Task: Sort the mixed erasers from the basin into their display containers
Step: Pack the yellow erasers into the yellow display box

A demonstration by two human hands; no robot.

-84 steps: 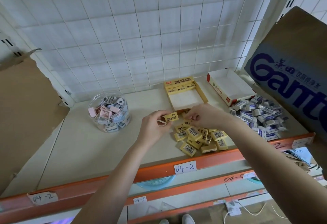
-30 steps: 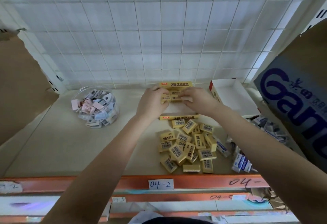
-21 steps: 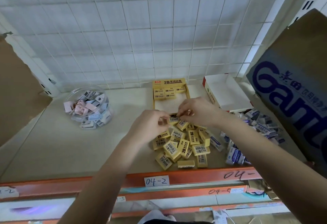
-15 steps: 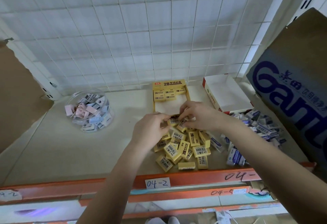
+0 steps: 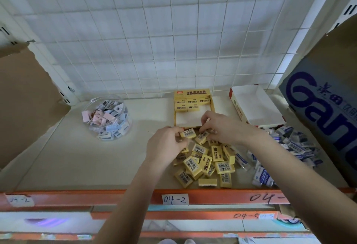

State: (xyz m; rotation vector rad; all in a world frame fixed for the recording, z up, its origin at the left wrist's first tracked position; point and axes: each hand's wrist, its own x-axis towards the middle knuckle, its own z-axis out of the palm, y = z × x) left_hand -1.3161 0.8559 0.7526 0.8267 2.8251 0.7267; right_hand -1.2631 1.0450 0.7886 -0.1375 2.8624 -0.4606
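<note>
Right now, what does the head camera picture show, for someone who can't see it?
Two hands, left hand and right hand, pick yellow erasers from a shelf pile before a partly filled yellow box. A clear jar sits left.

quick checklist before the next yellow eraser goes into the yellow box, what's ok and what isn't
1. Left hand has an eraser: ok, its fingers pinch a yellow eraser, barcode up.
2. Right hand has an eraser: cannot tell, its fingertips are on one at the top of the yellow eraser pile, grip unclear.
3. Free room in the yellow display box: ok, only the back rows are filled and the front floor is bare.
4. Path to the box: ok, it sits directly behind the hands.
5. Types kept apart: not ok, blue-and-white erasers touch the yellow pile's right edge.
</note>
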